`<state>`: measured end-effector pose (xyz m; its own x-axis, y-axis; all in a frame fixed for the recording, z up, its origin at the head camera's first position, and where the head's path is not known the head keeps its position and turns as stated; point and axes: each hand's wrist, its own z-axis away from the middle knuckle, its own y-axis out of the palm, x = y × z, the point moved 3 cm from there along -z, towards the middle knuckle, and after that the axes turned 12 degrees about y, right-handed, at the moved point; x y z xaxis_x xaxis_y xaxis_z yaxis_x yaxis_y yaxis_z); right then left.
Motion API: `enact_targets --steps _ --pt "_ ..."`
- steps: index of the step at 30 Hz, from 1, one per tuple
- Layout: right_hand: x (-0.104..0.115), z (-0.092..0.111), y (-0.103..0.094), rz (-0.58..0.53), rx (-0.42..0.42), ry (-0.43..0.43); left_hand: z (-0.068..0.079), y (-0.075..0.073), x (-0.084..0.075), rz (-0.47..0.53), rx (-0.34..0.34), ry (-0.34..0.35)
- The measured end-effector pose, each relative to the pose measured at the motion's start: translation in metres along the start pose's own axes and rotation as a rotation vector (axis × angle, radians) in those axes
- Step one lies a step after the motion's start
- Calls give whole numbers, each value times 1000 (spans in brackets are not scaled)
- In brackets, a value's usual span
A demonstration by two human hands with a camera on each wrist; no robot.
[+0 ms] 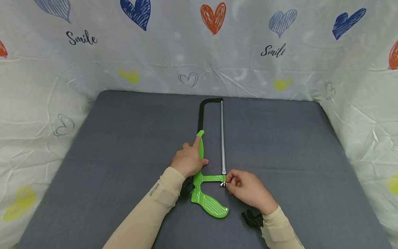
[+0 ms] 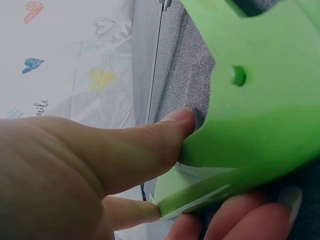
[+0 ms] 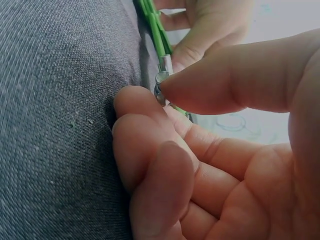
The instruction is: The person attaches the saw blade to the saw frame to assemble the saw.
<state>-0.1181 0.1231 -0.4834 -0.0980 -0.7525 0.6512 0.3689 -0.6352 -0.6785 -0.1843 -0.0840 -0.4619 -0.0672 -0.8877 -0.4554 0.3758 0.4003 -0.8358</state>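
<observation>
A hacksaw point(image 1: 213, 178) with a green handle and a black front bow point(image 1: 201, 116) lies on the grey cloth, its handle end toward me. Its silvery blade point(image 1: 222, 138) runs along the right side. My left hand point(image 1: 188, 160) grips the green frame, index finger stretched along it and thumb point(image 2: 150, 145) on the inner side. At the near end of the blade, the thumb and index finger of my right hand point(image 1: 250, 190) pinch the small metal wing nut point(image 3: 161, 78). The other right fingers are curled close to the cloth.
Grey cloth point(image 1: 124, 138) covers the table. A white sheet point(image 1: 174, 45) printed with hearts and "Smile" hangs behind it and along both sides. Black wrist straps point(image 1: 252, 218) show below the hands.
</observation>
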Motion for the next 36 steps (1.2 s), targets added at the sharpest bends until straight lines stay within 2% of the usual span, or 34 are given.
enact_targets --steps 17,25,36 --pt "-1 0 2 33 -24 24 1 0 0 7 1 2" --pt "1 1 3 -20 7 82 2 -1 -2 8 -4 7" --pt "4 2 4 27 -60 84 2 -2 -1 6 -6 3"
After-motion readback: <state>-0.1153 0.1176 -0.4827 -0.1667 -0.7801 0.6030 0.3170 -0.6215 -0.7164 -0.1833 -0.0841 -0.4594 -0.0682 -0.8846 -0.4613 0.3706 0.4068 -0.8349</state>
